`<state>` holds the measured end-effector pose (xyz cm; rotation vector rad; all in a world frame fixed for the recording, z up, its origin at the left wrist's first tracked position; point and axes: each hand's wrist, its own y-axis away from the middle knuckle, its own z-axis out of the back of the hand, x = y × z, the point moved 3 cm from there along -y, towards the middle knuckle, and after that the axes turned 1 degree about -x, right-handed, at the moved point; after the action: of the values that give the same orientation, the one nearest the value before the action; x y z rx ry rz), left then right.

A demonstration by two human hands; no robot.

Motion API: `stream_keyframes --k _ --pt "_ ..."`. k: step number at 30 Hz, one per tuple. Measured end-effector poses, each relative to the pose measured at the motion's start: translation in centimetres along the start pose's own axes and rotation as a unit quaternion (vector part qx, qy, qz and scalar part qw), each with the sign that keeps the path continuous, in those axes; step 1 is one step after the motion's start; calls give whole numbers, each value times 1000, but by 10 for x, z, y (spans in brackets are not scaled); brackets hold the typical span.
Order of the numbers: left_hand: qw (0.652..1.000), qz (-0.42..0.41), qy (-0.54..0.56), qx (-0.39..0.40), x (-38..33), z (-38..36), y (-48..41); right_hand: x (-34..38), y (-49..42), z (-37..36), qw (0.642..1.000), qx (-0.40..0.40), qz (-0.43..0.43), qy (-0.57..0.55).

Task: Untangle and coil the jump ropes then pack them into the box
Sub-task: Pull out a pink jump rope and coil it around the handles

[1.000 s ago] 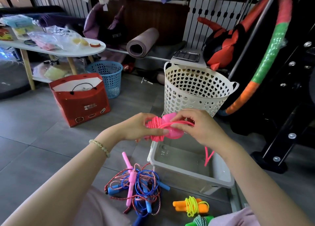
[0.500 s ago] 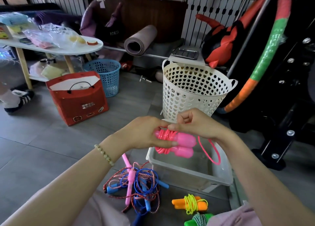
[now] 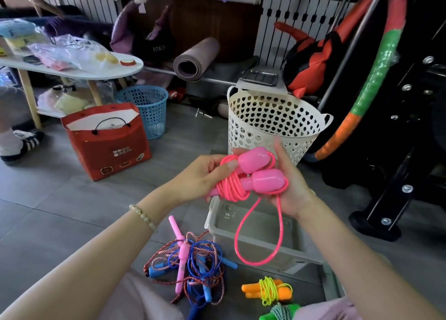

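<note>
The left hand (image 3: 200, 177) grips the pink jump rope (image 3: 243, 177) round its wound cord, thumb on top to stop the turns slipping, while the right hand (image 3: 292, 189) cradles the 2 bulbous handle ends on fairly straight fingers (image 3: 278, 151), likely steadying them for the last wraps. 1 loose loop hangs over the clear box (image 3: 289, 254) directly below, handy for dropping the bundle in. Beside the box lie a tangled pile of ropes (image 3: 193, 259), an orange bundle (image 3: 265, 292) and a green bundle (image 3: 280, 313), none packed.
</note>
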<state>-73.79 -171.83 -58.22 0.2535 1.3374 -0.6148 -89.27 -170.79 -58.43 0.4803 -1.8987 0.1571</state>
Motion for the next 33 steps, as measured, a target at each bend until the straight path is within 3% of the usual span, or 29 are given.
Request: stream_keyframes --k 7,15,19,22,26,30,33 --pt "998 35 54 25 -5 -36 -26 2 29 31 998 -21 43 31" --pt "978 122 167 30 8 -116 -77 4 82 91 967 -191 101 134" --pt "968 154 197 21 14 -154 -101 5 107 115 912 -275 163 255" --pt "944 191 261 58 16 -181 -112 7 122 135 879 -319 140 326" --pt "917 232 322 48 18 -208 -129 5 135 155 854 -314 125 397" --pt "923 267 267 -70 41 -211 -147 -5 146 174 743 -313 -1 592" --pt "925 270 240 -120 52 -211 -154 -2 149 168 681 -287 2 673"
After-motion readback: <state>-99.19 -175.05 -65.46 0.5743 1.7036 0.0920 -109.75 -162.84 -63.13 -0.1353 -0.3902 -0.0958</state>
